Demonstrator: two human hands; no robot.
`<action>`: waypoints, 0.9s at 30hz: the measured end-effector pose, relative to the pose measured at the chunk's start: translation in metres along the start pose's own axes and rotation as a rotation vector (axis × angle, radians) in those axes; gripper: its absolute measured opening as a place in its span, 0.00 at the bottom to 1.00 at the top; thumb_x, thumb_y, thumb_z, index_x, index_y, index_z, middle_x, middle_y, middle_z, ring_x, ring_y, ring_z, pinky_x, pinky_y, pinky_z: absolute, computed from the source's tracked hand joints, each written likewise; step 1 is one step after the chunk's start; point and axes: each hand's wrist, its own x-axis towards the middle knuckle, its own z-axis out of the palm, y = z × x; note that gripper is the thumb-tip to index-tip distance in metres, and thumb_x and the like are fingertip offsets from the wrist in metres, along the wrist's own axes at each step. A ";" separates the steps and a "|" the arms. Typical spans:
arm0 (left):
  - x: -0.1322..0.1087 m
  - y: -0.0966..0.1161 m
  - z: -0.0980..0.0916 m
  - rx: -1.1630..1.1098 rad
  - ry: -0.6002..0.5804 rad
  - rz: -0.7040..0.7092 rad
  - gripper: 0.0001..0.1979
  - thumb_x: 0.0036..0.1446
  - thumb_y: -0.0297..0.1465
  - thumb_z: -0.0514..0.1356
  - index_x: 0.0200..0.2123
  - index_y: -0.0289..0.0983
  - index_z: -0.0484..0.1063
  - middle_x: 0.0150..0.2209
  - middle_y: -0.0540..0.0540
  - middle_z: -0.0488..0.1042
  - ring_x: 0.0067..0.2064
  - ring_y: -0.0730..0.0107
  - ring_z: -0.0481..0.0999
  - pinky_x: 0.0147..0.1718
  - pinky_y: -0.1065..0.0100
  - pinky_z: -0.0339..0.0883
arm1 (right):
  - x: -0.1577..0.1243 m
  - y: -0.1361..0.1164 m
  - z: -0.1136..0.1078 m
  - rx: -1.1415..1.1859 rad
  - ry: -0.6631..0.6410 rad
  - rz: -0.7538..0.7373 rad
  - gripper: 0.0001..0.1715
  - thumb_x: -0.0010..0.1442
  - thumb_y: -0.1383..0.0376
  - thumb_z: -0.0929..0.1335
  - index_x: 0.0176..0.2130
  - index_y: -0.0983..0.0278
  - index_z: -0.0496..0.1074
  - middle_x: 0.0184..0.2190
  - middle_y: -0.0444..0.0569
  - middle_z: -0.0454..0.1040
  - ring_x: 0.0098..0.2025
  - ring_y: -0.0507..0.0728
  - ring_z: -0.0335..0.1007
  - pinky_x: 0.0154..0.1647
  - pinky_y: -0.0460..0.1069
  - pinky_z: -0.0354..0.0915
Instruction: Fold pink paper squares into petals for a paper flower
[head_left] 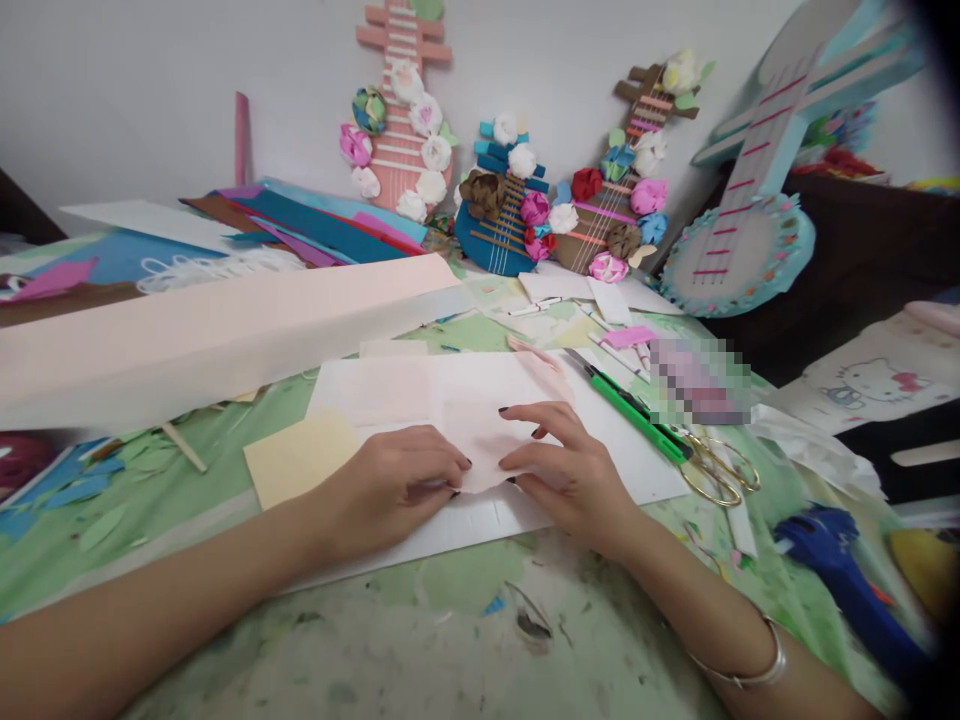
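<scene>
Left hand [409,478] pinches thin pale pink paper [480,440] by its near-left side. Right hand [574,480]: index raised, thumb and another fingertip at the paper's near-right side; pinch or mere touch, cannot tell. Paper sits mid-board, toward the near edge of the white board [480,520]. Green cutter [637,417] slants along board's right edge; scissors [720,468] just off it. Yellow sheet [296,455] overlaps left edge.

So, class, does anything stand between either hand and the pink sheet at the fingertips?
Nothing visible does: the left hand and right hand both touch the pink sheet near its close edge. The cutter and scissors lie off to the right.
</scene>
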 end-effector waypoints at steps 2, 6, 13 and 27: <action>0.000 0.000 -0.003 -0.035 -0.018 -0.022 0.08 0.57 0.22 0.55 0.31 0.36 0.73 0.38 0.44 0.77 0.43 0.67 0.74 0.41 0.66 0.69 | 0.000 0.000 -0.002 0.011 0.005 0.004 0.11 0.57 0.74 0.65 0.35 0.61 0.74 0.51 0.53 0.68 0.51 0.60 0.61 0.44 0.55 0.66; 0.001 -0.001 -0.004 -0.081 -0.056 -0.021 0.09 0.56 0.21 0.55 0.32 0.37 0.73 0.38 0.45 0.77 0.43 0.67 0.72 0.43 0.65 0.68 | 0.001 0.001 -0.007 0.040 -0.024 -0.017 0.13 0.55 0.77 0.65 0.34 0.62 0.74 0.41 0.52 0.72 0.44 0.58 0.63 0.42 0.54 0.65; 0.006 -0.004 -0.012 -0.136 -0.252 -0.074 0.09 0.58 0.23 0.55 0.34 0.39 0.75 0.39 0.45 0.75 0.41 0.68 0.71 0.41 0.69 0.66 | 0.002 0.002 -0.016 0.192 -0.310 0.014 0.13 0.57 0.77 0.65 0.36 0.62 0.74 0.35 0.49 0.74 0.40 0.55 0.65 0.40 0.51 0.66; 0.009 -0.006 -0.012 -0.121 -0.352 -0.084 0.17 0.63 0.22 0.46 0.37 0.42 0.74 0.36 0.46 0.73 0.42 0.67 0.69 0.41 0.68 0.62 | 0.004 -0.007 -0.012 0.114 -0.376 0.018 0.18 0.61 0.77 0.59 0.40 0.61 0.73 0.35 0.50 0.72 0.41 0.56 0.62 0.41 0.53 0.62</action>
